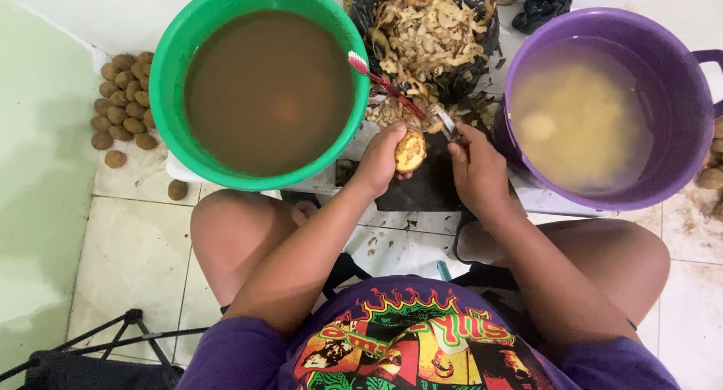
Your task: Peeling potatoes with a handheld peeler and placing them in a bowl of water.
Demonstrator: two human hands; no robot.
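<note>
Left hand [380, 160] fingers clenched round half-peeled potato [410, 150]; right hand [476, 168] grips peeler [446, 123]; potato likely wet, slippery, firm; hold unpeeled end.

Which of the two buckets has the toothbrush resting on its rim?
The green bucket of murky brown water; the red toothbrush leans on its right rim. The purple bucket holds pale water with peeled potatoes.

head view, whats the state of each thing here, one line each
potato: partly peeled, held in left hand
peeler: gripped in right hand
green basin: full of brown water
purple bucket: cloudy water, peeled potatoes sunk in it
black bag: open, heaped with peels
toothbrush: resting on the green basin's rim
</note>
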